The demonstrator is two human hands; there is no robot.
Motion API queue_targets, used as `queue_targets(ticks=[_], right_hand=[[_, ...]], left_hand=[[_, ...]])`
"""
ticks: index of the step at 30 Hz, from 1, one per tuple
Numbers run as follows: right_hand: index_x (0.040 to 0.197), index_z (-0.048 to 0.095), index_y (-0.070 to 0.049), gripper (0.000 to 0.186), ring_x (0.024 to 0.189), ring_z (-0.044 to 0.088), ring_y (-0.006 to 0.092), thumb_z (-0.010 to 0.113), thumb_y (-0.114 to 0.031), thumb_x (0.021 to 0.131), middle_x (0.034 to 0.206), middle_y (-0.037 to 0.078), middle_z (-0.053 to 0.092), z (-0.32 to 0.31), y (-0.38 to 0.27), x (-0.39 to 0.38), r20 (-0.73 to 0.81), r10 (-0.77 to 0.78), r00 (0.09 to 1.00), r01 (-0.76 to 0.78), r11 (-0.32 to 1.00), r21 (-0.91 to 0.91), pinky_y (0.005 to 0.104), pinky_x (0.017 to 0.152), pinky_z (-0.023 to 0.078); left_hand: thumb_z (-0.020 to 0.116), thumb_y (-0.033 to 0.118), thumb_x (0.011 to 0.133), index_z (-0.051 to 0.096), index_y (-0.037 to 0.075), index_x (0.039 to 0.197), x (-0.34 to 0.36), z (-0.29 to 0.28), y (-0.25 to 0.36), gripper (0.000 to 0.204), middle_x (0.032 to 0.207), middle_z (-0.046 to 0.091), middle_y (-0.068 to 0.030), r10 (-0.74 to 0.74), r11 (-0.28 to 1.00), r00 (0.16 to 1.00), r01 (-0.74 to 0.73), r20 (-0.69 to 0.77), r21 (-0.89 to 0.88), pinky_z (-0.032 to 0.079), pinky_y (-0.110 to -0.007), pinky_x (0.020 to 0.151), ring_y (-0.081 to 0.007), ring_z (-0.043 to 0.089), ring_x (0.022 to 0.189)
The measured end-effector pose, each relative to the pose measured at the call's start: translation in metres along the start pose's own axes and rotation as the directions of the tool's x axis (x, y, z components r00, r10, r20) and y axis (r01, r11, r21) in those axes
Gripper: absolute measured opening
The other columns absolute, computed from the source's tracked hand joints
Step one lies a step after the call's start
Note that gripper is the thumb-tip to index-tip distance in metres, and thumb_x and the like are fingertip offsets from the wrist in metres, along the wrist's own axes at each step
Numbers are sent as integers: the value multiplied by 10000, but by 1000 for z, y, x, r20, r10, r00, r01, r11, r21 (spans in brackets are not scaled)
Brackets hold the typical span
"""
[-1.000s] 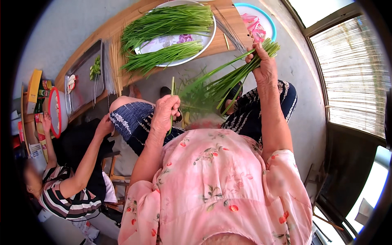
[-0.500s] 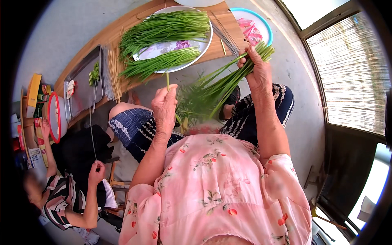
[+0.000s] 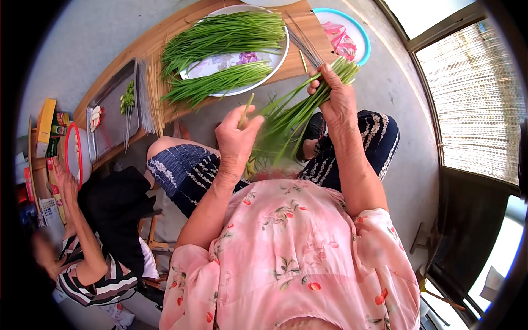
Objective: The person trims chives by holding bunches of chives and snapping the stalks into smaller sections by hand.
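My right hand (image 3: 338, 102) is closed round a bunch of garlic chives (image 3: 300, 113), its pale cut ends up by the thumb and its green leaves hanging over my lap, blurred at the tips. A short pale-green stalk (image 3: 246, 111) sticks up from the closed fingers of my left hand (image 3: 235, 137), a little left of the bunch and apart from it. Beyond both hands a white flowered plate (image 3: 212, 68) carries a large heap of chives (image 3: 225, 37) and a smaller heap (image 3: 220, 83), whose leaves spill over its left rim.
On the wooden table (image 3: 316, 33) lie thin metal skewers (image 3: 303, 45), bamboo skewers (image 3: 155, 99) and a metal tray (image 3: 110, 129) with green pieces on skewers. A blue-rimmed basin (image 3: 360, 36) holds a pink bag. At left a person (image 3: 91, 264) sits beside a red-rimmed basin (image 3: 74, 157).
My left hand has moved right toward the bunch, its stalk now slanting. My right hand has shifted slightly left. The other person's hands have come together, and the long skewer has left view there.
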State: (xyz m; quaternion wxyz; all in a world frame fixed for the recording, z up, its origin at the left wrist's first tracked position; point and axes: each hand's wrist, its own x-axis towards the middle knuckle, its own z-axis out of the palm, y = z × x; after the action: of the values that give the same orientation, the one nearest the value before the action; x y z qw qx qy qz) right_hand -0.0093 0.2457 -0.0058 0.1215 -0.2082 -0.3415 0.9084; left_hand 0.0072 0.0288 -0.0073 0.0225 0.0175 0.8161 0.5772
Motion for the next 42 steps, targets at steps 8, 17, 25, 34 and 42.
queue_targets(ticks=[8,17,25,34,42], right_hand=[[904,534,26,204,573,553,182,622,-155,872,773,151,601,6,5,-3,17,3,1000,-3,1000,1,297,513,487],[894,540,17,196,576,556,178,629,-156,868,774,145,605,7,8,-4,0,12,1000,-12,1000,-22,296,512,488],[895,543,17,188,577,560,173,621,-152,873,774,140,610,9,9,-6,2,4,1000,-4,999,-51,294,512,490],[848,588,11,173,562,558,135,645,-153,856,730,94,626,19,8,-21,-3,-157,988,150,948,-281,255,503,462],[808,576,-11,174,546,510,77,670,-152,847,676,14,589,30,21,-43,57,-361,931,344,815,-467,218,508,412]], left_hand=[[659,72,803,630,9,843,8,2,-8,81,640,496,21,244,958,970,-242,6,152,365,-232,508,-58,422,562],[697,90,741,632,26,842,6,4,-2,136,705,598,-69,169,982,985,-171,32,79,456,-289,573,-179,546,571],[685,42,773,643,-8,839,10,5,0,93,662,502,-11,322,937,946,-322,18,134,378,-229,534,-81,459,587],[662,70,784,646,-6,803,11,-1,4,80,627,501,9,207,974,978,-208,17,93,356,-225,496,-71,437,532],[627,123,789,561,62,772,10,1,1,91,602,419,67,-449,705,880,456,155,-543,202,-187,364,-11,291,420]])
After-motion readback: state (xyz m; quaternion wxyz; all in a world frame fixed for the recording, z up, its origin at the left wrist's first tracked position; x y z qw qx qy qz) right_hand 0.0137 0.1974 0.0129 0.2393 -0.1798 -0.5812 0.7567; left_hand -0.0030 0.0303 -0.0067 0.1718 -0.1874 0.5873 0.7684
